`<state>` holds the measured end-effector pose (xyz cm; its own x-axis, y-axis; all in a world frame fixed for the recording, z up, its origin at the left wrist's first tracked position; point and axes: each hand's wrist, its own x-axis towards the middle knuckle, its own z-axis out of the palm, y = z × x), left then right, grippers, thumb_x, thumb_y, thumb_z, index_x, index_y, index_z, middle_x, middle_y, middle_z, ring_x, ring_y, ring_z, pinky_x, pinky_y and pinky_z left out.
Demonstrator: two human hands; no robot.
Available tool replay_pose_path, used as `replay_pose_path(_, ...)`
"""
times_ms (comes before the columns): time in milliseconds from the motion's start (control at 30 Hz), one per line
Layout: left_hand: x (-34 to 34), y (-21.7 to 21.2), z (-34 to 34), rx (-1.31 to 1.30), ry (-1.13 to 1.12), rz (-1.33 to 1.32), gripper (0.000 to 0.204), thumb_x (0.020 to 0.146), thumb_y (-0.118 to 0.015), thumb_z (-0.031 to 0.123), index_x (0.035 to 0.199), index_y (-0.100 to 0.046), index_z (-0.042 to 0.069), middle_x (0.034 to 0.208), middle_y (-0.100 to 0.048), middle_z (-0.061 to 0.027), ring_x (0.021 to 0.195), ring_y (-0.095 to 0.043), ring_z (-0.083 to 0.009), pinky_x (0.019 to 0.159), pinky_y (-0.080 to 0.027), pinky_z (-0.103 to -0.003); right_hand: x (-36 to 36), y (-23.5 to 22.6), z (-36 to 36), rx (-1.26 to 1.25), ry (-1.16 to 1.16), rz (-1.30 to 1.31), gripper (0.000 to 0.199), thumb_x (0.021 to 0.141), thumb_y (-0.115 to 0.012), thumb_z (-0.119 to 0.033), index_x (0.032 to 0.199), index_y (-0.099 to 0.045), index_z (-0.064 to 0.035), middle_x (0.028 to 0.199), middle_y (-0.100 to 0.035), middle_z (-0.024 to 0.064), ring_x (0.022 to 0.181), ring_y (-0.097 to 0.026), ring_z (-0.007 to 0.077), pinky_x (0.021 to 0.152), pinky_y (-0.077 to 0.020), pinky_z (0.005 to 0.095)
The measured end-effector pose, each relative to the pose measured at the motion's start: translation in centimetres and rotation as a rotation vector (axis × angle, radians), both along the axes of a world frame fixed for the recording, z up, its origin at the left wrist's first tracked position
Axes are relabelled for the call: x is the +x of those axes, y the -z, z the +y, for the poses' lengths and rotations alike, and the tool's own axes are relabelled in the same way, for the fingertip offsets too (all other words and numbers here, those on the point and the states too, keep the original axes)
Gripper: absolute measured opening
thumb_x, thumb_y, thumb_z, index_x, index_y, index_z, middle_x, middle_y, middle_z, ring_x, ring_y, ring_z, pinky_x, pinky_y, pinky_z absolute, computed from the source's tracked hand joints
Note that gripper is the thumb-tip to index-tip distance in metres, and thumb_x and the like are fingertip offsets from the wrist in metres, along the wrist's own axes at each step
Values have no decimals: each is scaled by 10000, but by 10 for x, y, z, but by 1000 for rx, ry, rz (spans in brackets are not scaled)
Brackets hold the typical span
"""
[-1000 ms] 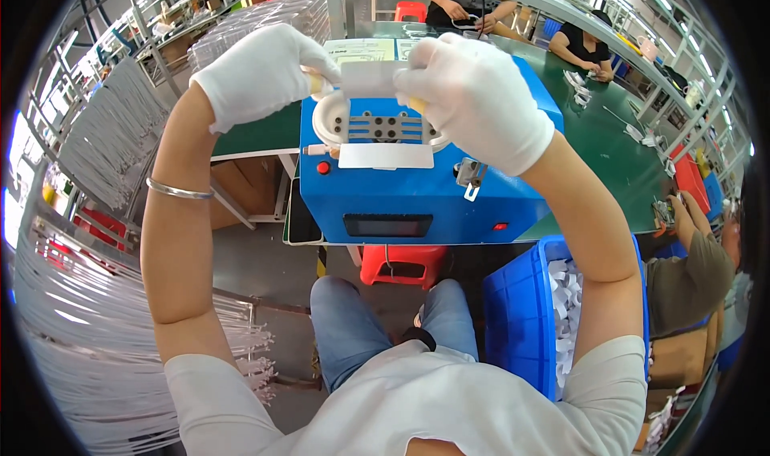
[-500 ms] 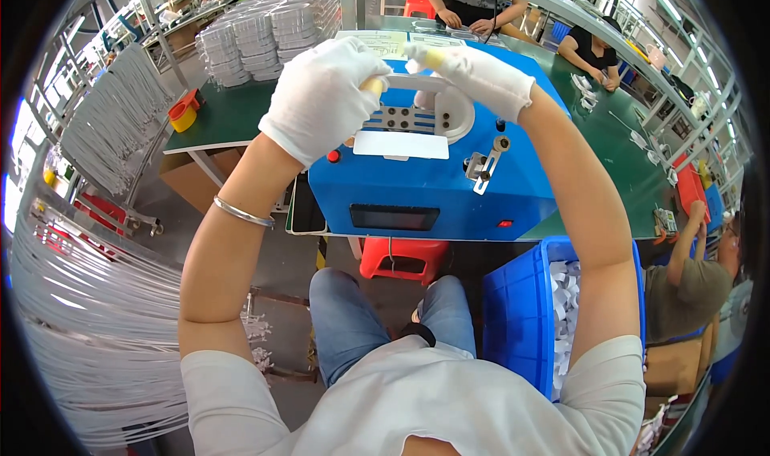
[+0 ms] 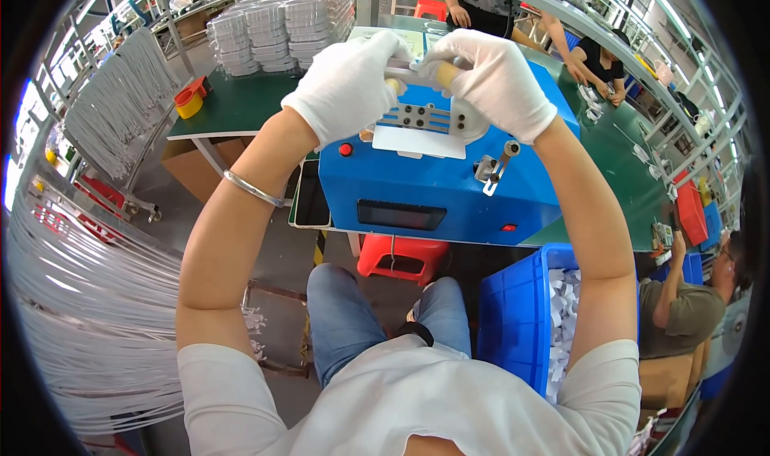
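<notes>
A blue box-shaped machine (image 3: pixel 449 195) stands in front of me with a white round plate with holes (image 3: pixel 421 119) on its top face. Both my hands wear white gloves. My left hand (image 3: pixel 346 85) and my right hand (image 3: pixel 491 83) meet at the plate's far edge. Together they pinch a small white cable bundle (image 3: pixel 401 74), which the fingers mostly hide. A white label (image 3: pixel 417 141), a red button (image 3: pixel 346 149) and a metal lever (image 3: pixel 493 171) sit just below the plate.
A blue bin of white pieces (image 3: pixel 513 320) stands at my right knee, a red stool (image 3: pixel 401 255) under the green table (image 3: pixel 241 107). Stacked clear packs (image 3: pixel 281 19) and a yellow tape roll (image 3: pixel 190 103) lie far left. White cables hang at left (image 3: pixel 80 295). Other people work at right (image 3: pixel 682 312).
My hands have come closer together, from the sides of the plate to its far edge, and the white loop around the plate is now gathered between my fingers.
</notes>
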<state>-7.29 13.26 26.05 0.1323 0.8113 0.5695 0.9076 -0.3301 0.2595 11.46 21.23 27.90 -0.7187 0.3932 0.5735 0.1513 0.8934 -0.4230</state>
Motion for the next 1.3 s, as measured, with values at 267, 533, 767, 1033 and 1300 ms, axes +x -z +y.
replay_pose_path(267,1,3,1,38,29,-62,186,788,-632,95,968,-590,68,859,-654,-151,851,-644,-313,770,-502,-404,0,2,-10,660,38,-55,153,786,-600,13,931,-628,-25,802,-574,113,704,-570,224,658,-485,273)
replay_pose_path(533,-4,11,5,227,70,-35,169,754,-677,70,897,-589,53,821,-627,-143,770,-623,-291,685,-502,-353,-6,-10,-2,34,44,-121,108,859,-591,-97,937,-592,-22,834,-620,74,779,-620,157,678,-497,288)
replay_pose_path(767,-4,12,-13,442,25,-19,255,753,-662,60,1001,-605,49,902,-637,-131,827,-624,-294,748,-500,-365,-7,-6,-2,-277,119,-273,298,901,-604,-314,1025,-613,-43,862,-640,85,786,-652,165,733,-504,280)
replay_pose_path(1033,5,76,-38,251,184,-870,367,932,-446,13,1295,-490,45,930,-626,-32,673,-526,-54,580,-447,-188,23,8,13,-365,-124,-169,416,917,-555,-381,1173,-608,-58,1075,-615,65,980,-576,164,899,-445,276)
replay_pose_path(1300,47,118,-59,122,139,-1437,393,961,-493,351,1105,-509,-15,829,-635,-138,594,-600,-140,483,-491,-233,18,1,5,-194,-46,-231,325,869,-633,-218,1124,-610,-17,854,-634,82,730,-584,145,688,-489,265)
